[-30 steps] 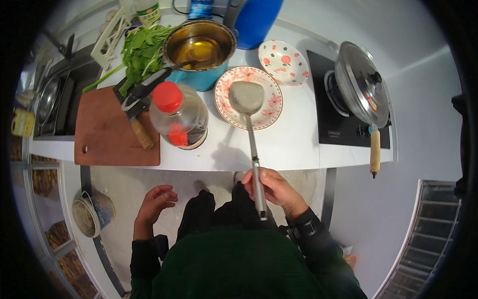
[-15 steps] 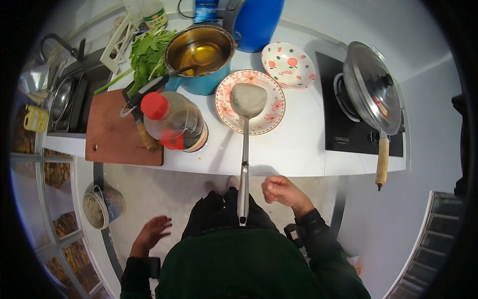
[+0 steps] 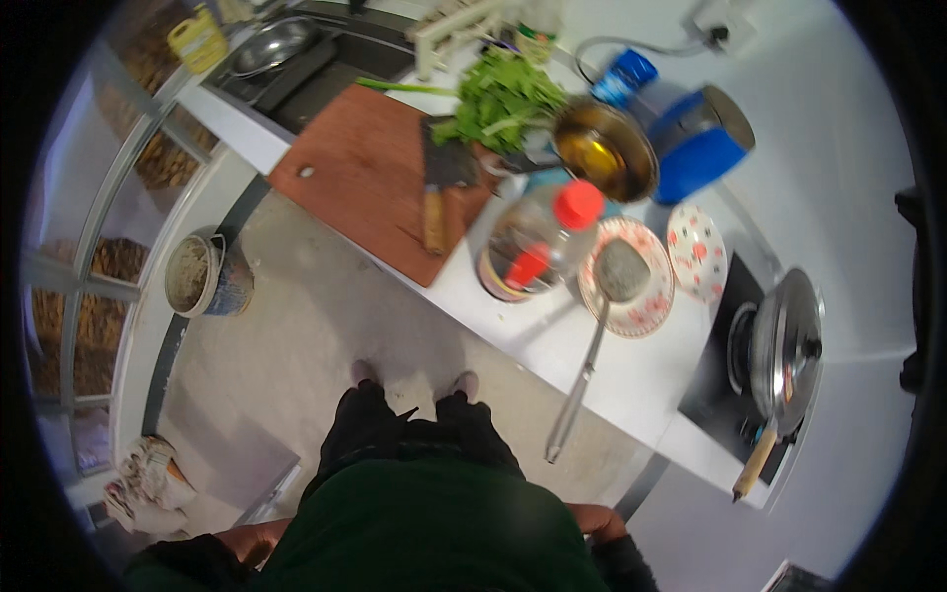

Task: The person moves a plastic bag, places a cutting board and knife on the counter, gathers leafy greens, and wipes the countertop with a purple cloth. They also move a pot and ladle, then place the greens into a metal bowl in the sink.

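Both my hands are drawn back against the sides of my body at the lower edge. My left hand [image 3: 253,540] is partly covered by my top, and my right hand [image 3: 595,519] shows only in part, so their fingers are hidden. Neither touches anything on the counter. Nearest to my right hand, a wok spatula [image 3: 582,380] juts its long metal handle over the counter's front edge. Its broad blade rests on a pink-flowered plate [image 3: 646,318]. Left of the plate stands a clear jar [image 3: 513,237] with a red lid and dark contents.
A cleaver [image 3: 450,163] and leafy greens [image 3: 505,99] lie at the brown cutting board [image 3: 360,168]. Behind the jar is a pot [image 3: 631,187] of yellow liquid. A lidded pan [image 3: 784,340] sits on the stove at right, beside a patterned bowl [image 3: 695,252]. A bucket [image 3: 222,281] stands on the floor.
My view has swung left, so the counter now runs slantwise. Both hands have moved back from in front of the counter to my sides. The spatula still rests on the plate.
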Action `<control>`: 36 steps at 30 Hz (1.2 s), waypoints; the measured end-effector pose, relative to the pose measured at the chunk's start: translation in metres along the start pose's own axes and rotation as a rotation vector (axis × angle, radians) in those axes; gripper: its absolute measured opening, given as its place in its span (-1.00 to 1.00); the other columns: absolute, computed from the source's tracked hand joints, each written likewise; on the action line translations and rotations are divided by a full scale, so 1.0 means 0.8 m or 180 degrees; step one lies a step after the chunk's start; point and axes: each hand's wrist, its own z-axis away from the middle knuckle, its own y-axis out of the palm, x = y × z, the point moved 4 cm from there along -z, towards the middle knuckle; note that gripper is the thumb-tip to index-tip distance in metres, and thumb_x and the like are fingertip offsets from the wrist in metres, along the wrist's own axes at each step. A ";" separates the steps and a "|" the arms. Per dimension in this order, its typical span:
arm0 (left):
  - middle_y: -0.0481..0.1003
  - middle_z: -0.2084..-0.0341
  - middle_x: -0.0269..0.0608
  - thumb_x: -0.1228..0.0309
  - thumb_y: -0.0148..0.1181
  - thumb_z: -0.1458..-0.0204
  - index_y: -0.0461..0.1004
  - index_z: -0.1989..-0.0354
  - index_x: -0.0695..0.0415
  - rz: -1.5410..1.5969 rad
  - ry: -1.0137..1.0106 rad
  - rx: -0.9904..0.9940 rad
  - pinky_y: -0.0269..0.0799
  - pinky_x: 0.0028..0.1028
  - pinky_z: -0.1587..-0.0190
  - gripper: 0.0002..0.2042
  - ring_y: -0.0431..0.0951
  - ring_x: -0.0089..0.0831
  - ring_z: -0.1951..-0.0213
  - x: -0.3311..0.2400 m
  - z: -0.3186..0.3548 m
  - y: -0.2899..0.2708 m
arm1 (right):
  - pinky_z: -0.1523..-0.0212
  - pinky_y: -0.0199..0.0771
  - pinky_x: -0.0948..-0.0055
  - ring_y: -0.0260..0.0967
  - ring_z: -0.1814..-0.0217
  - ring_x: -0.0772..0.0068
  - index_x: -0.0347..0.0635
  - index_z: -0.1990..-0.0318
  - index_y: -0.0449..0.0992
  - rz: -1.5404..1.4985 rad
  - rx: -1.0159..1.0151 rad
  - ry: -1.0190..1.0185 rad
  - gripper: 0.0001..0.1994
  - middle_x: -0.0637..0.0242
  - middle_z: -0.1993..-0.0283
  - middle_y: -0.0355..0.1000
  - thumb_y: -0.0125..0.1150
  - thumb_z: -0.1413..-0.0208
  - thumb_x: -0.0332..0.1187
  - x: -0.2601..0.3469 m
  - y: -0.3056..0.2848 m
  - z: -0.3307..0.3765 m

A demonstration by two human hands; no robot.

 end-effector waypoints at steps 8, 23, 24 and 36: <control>0.30 -0.10 -0.21 0.34 0.08 -0.07 0.20 -0.16 0.15 0.0278 0.0549 0.0029 0.27 -0.35 -0.06 -0.53 0.32 -0.39 -0.10 0.053 0.002 -0.101 | 0.13 0.33 0.51 0.32 0.25 0.62 -0.30 0.22 0.55 0.0193 -0.0807 -0.0171 -0.80 0.47 0.25 0.51 0.14 -0.07 -0.37 0.109 0.102 -0.103; 0.31 -0.08 -0.20 0.33 0.10 -0.06 0.22 -0.15 0.16 0.0979 0.0787 -0.0269 0.29 -0.36 -0.04 -0.54 0.33 -0.40 -0.08 0.101 0.058 -0.327 | 0.37 0.43 0.46 0.40 0.43 0.52 -0.38 0.31 0.54 0.1198 0.0329 0.1104 -0.77 0.29 0.47 0.49 0.17 -0.01 -0.34 0.093 0.120 -0.322; 0.31 -0.08 -0.20 0.33 0.10 -0.06 0.22 -0.15 0.16 0.1021 0.0801 -0.0301 0.29 -0.36 -0.04 -0.54 0.33 -0.40 -0.08 0.098 0.060 -0.337 | 0.40 0.44 0.46 0.42 0.45 0.50 -0.39 0.33 0.54 0.1203 0.0322 0.1176 -0.77 0.27 0.50 0.49 0.17 -0.01 -0.33 0.092 0.119 -0.326; 0.33 -0.06 -0.20 0.33 0.11 -0.06 0.23 -0.14 0.17 0.1185 0.0788 -0.0945 0.30 -0.37 -0.02 -0.54 0.35 -0.40 -0.06 0.035 0.132 -0.429 | 0.40 0.42 0.47 0.44 0.48 0.44 -0.35 0.47 0.55 0.1424 0.1294 0.1721 -0.69 0.23 0.54 0.48 0.10 -0.09 -0.24 0.245 0.088 -0.475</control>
